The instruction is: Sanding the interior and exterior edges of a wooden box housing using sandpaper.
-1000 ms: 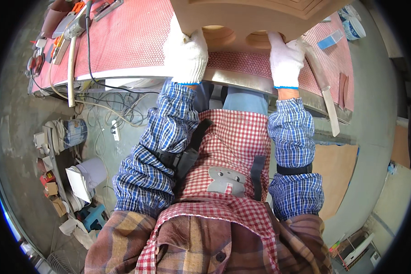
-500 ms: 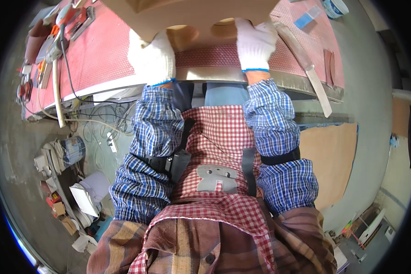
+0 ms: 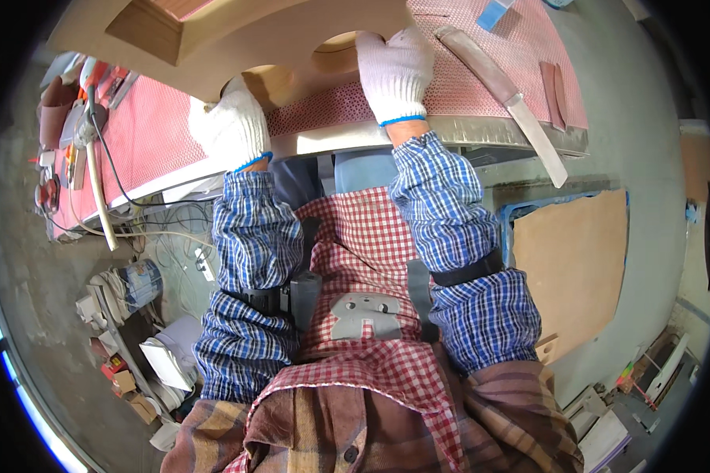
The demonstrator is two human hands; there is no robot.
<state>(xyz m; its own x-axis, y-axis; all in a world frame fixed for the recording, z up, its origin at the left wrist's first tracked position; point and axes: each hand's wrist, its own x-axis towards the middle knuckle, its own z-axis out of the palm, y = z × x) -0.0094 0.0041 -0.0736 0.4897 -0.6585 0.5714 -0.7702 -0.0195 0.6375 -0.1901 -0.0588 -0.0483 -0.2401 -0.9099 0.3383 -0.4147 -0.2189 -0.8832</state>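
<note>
A large brown wooden board-like piece (image 3: 252,39) spans the top of the view, tilted down to the left. It has round cut-outs along its near edge and a rectangular opening at its upper left. My left hand (image 3: 233,122), in a white knit glove, grips the near edge beside the left round cut-out. My right hand (image 3: 397,75), gloved the same way, is closed on that edge toward its right end. The fingertips of both hands are partly hidden by the piece. Beneath it lies a red perforated mat (image 3: 323,102) on the workbench.
Right of the piece, a long flat stick (image 3: 505,91) overhangs the bench edge, near brown folded strips (image 3: 554,94). Power tools (image 3: 91,87) with trailing cords crowd the bench's left end. A brown sheet (image 3: 572,268) leans low at right; buckets and boxes (image 3: 146,284) stand at lower left.
Both hands and the wooden piece have shifted left in view, and the piece has turned so its left end sits lower. Its rectangular opening now shows. Both hands keep their grip.
</note>
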